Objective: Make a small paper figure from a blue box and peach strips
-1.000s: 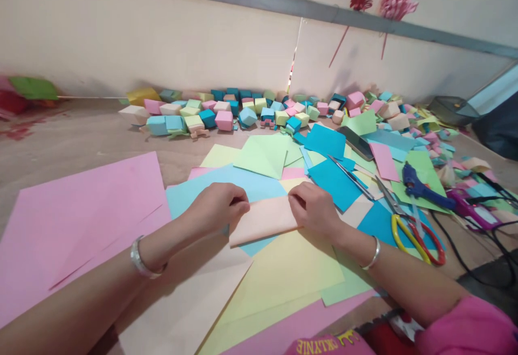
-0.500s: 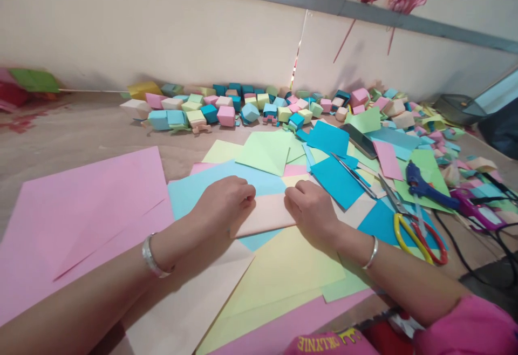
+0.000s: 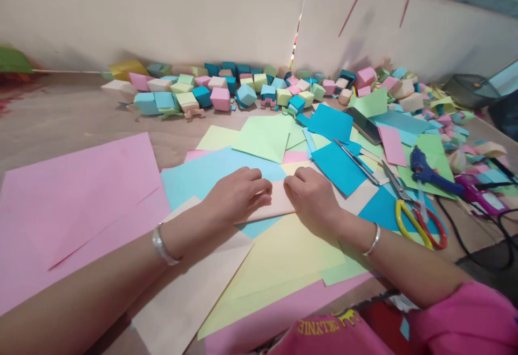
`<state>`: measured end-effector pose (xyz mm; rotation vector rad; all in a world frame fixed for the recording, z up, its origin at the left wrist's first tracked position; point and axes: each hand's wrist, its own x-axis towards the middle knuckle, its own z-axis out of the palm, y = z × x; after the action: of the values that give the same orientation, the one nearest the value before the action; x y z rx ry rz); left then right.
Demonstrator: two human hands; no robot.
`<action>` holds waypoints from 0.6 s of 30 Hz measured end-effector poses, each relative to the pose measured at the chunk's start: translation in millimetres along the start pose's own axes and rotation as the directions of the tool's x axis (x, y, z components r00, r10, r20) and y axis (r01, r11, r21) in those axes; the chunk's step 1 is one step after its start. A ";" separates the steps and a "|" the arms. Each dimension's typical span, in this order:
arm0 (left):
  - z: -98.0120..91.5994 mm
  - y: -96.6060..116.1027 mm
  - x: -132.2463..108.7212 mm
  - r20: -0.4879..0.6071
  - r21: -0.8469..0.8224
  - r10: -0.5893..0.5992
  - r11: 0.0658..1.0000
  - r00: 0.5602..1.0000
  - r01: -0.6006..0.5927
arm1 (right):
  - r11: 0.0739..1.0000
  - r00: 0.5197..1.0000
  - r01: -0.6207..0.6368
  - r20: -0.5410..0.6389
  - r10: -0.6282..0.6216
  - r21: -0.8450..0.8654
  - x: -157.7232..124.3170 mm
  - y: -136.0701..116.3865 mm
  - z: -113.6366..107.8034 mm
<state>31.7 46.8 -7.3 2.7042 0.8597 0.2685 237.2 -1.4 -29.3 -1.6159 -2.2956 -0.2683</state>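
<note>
A folded strip of peach paper [image 3: 282,196] lies on the sheets in front of me, partly covered by my hands. My left hand [image 3: 243,197] rests over its left part, fingers curled down on it with the tips near the upper side. At the right end, my right hand [image 3: 313,196] has its fingers closed on the paper near the edge. Under and around the strip are a light blue sheet [image 3: 202,174], a yellow sheet [image 3: 283,258] and a larger peach sheet [image 3: 194,285].
Pink sheets [image 3: 89,193] lie at left. Right of my hands are scissors [image 3: 416,220], a slim pointed metal tool [image 3: 356,162], a blue glue gun [image 3: 433,174] with a cable, and a phone [image 3: 364,124]. Many small paper boxes [image 3: 220,99] line the wall.
My left hand has slid right along the peach strip, closer to my right hand. My right hand stays at the right end. The camera view has tilted slightly down.
</note>
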 end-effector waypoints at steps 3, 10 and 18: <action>8.6 -1.7 0.6 -0.048 0.030 -0.040 0.999 0.998 0.042 | 1.000 1.000 -0.001 0.014 0.001 0.012 0.1 2.7 -0.3; 10.0 -4.2 -2.8 -0.113 0.013 0.035 0.999 0.993 -0.034 | 0.967 0.965 0.243 -0.081 -0.249 -0.072 -0.6 1.8 -16.9; 11.3 -5.9 -1.6 -0.132 -0.025 0.038 0.999 0.990 -0.042 | 0.916 0.916 0.394 0.042 -0.398 0.083 -9.1 -15.2 -13.8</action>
<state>30.1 48.0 -19.9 2.7049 0.8318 0.4691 227.8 -19.2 -19.2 -1.1234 -2.6327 -0.2275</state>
